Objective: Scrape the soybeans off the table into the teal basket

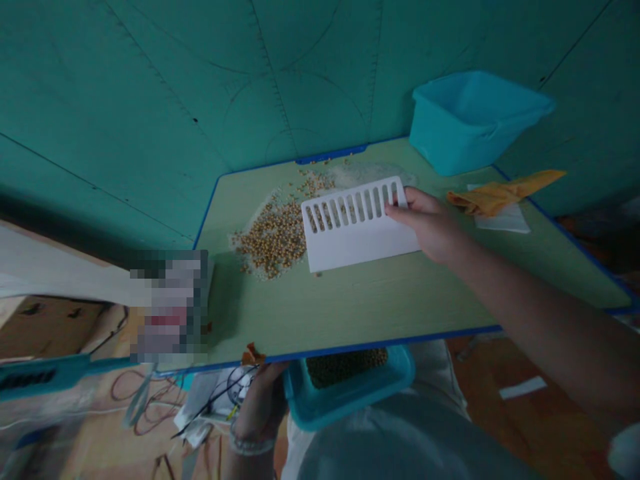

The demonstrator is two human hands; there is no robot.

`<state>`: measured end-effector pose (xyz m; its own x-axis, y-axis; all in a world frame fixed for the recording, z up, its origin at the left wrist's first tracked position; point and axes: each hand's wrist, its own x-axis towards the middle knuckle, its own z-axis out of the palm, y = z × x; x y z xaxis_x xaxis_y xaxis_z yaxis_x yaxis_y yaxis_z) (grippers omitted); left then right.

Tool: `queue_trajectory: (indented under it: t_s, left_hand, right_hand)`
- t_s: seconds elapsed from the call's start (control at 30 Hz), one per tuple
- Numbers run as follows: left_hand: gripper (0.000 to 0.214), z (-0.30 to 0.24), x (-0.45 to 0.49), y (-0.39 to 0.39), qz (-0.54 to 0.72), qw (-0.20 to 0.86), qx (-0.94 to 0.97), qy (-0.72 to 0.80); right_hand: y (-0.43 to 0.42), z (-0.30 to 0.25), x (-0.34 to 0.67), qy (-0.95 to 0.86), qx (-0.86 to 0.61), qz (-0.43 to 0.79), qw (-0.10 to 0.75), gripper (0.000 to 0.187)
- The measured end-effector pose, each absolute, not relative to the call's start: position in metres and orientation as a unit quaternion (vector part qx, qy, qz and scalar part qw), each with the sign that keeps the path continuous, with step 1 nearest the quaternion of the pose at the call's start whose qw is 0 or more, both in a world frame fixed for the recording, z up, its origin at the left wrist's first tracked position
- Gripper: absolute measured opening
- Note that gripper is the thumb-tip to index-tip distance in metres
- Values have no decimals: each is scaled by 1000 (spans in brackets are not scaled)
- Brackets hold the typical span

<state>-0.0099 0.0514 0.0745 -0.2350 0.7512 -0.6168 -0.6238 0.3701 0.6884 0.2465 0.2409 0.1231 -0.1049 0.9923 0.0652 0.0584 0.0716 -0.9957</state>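
Note:
A white slotted plastic panel (363, 243) is pinched at its right end by my right hand (433, 223), thumb on the face near the last slots. It is held over the table, and its left end overlaps a spread of round tan beans (275, 240). Pale, small grains (363, 175) lie mixed among the beans and behind the panel. Below the table's front edge, a blue tub (350, 402) contains dark greenish beans (345, 367). At the tub's left side my left hand (265, 393) grips it, its fingers partly hidden.
The pale green table (390, 300) has a blue rim. A blue bin (465, 143) stands at its back right, near an orange cloth (500, 193) on a white sheet. At the left is a blurred-out box (173, 307). Cables (145, 407) lie on the floor.

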Motion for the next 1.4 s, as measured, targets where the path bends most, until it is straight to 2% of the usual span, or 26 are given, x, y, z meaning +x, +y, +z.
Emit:
queue_trajectory:
  t_s: [0.23, 0.53, 0.63, 0.77, 0.9, 1.4]
  left_hand:
    - [33, 75, -14, 49, 559, 613, 56, 556]
    - [28, 76, -11, 49, 558, 628, 73, 537]
    - [27, 75, -9, 49, 537, 649, 64, 534]
    - [35, 75, -7, 51, 533, 652, 49, 537]
    - [32, 75, -7, 51, 544, 638, 57, 541]
    - [37, 72, -5, 52, 534, 657, 25, 532]
  right_hand:
    - [235, 130, 243, -580, -456, 562, 375, 17]
    - [220, 144, 251, -669, -352, 639, 141, 13]
    - [216, 148, 251, -677, -337, 648, 91, 13]
    - [215, 151, 251, -686, -325, 648, 60, 13]
    - [215, 151, 252, -697, -316, 642, 46, 11]
    - [211, 154, 253, -705, -300, 640, 52, 13]
